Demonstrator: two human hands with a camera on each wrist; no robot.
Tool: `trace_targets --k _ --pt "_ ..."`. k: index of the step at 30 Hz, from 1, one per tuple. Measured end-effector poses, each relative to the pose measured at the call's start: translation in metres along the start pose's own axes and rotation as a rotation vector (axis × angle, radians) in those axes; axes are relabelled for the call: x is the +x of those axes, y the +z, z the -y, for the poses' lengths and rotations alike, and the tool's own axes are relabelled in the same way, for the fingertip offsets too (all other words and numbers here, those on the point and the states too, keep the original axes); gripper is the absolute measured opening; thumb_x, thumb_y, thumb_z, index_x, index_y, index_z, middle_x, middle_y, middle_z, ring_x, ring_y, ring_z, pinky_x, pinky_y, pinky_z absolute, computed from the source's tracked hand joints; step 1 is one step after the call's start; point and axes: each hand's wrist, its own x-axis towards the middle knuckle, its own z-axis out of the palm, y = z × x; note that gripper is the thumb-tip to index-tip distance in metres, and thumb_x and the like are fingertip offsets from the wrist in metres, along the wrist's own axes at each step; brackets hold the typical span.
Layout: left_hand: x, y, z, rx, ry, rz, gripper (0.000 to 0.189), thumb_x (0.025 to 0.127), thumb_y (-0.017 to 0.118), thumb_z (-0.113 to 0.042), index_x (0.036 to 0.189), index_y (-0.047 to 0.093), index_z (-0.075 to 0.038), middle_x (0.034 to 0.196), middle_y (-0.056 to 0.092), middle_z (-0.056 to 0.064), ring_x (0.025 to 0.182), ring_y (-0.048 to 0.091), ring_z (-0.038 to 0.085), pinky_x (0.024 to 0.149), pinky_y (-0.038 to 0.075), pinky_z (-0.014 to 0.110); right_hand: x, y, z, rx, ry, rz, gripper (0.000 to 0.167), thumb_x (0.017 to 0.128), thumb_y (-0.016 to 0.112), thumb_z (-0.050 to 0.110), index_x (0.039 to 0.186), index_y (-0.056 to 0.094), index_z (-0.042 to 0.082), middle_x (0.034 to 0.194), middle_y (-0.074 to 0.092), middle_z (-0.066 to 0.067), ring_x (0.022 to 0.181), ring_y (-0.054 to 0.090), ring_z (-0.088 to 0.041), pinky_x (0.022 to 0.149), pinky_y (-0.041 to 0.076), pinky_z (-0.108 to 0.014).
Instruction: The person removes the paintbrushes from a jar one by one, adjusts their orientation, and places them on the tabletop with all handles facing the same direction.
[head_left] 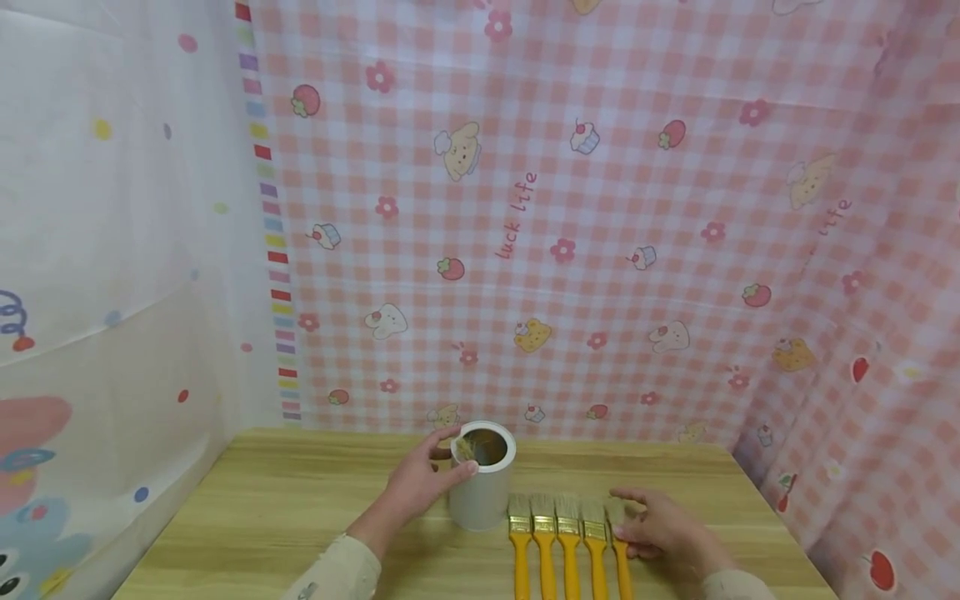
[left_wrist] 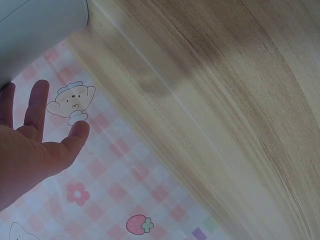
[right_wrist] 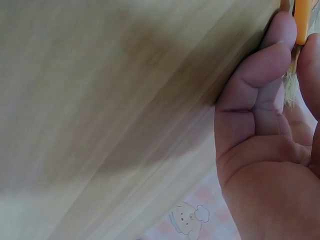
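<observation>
My left hand (head_left: 420, 479) is at the left side of a grey-white open-topped can (head_left: 480, 504), thumb at the front of its rim and fingers at the back. Pale bristles (head_left: 466, 449) show inside the can by the thumb. In the left wrist view the can (left_wrist: 42, 35) fills the upper left corner, above spread fingers. To the can's right, several paintbrushes (head_left: 568, 533) with orange handles lie in a row, bristles pointing away from me. My right hand (head_left: 660, 529) pinches the rightmost paintbrush (head_left: 622, 560) near its metal band; its orange handle (right_wrist: 302, 22) shows between thumb and fingers.
Everything stands on a wood-grain table (head_left: 300, 492). Behind it hangs a pink checked cloth (head_left: 555, 292) with printed cartoons, which also closes off the right side. A white patterned cloth (head_left: 135, 275) hangs on the left.
</observation>
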Motion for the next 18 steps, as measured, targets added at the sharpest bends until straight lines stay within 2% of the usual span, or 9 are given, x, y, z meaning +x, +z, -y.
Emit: trace_targets --k 7,18 --pt "-0.0003 0.0001 -0.0016 0.000 0.003 -0.001 0.074 0.095 0.081 -0.048 0.159 0.049 -0.028 0.147 0.063 0.023 0.133 0.063 0.047 0.099 0.058 0.065 0.0025 0.0034 0.0027 -0.052 0.029 -0.050 0.077 0.099 0.079 0.017 0.162 0.039 -0.003 0.083 0.073 -0.008 0.064 0.070 -0.015 0.057 0.055 -0.027" --pt "0.0009 0.0006 0.0006 -0.001 -0.001 -0.002 0.074 0.095 0.081 -0.047 0.159 0.050 -0.027 0.146 0.064 0.022 0.132 0.064 0.046 0.099 0.058 0.064 0.0004 0.0065 0.0046 -0.026 0.012 -0.025 0.076 0.097 0.079 0.012 0.161 0.040 -0.003 0.083 0.071 -0.009 0.063 0.063 -0.012 0.057 0.052 -0.024"
